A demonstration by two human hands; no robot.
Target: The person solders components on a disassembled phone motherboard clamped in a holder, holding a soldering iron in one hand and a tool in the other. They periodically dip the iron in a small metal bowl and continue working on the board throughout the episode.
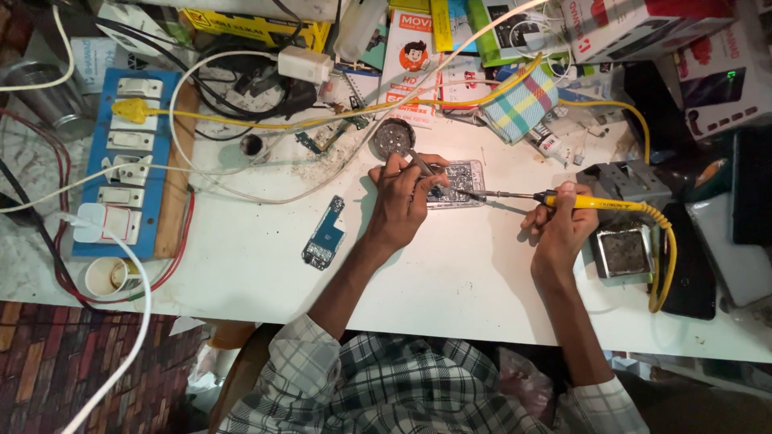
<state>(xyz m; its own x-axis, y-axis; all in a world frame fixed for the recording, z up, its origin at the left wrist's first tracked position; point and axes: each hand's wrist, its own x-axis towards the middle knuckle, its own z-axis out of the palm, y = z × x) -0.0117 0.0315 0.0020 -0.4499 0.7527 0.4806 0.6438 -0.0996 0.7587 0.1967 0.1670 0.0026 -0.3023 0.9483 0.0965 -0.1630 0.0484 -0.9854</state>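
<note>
Left hand (400, 199): closed on tweezers (421, 164), tips at the opened phone (455, 183) lying mid-table (450, 281). Right hand (560, 219): closed round my yellow soldering iron (595, 202), tip touching the phone's edge. Status, as I judge it: back off, soldering under way, reassembly outstanding (a loose blue circuit board (324, 234) lies apart, to my left).
</note>
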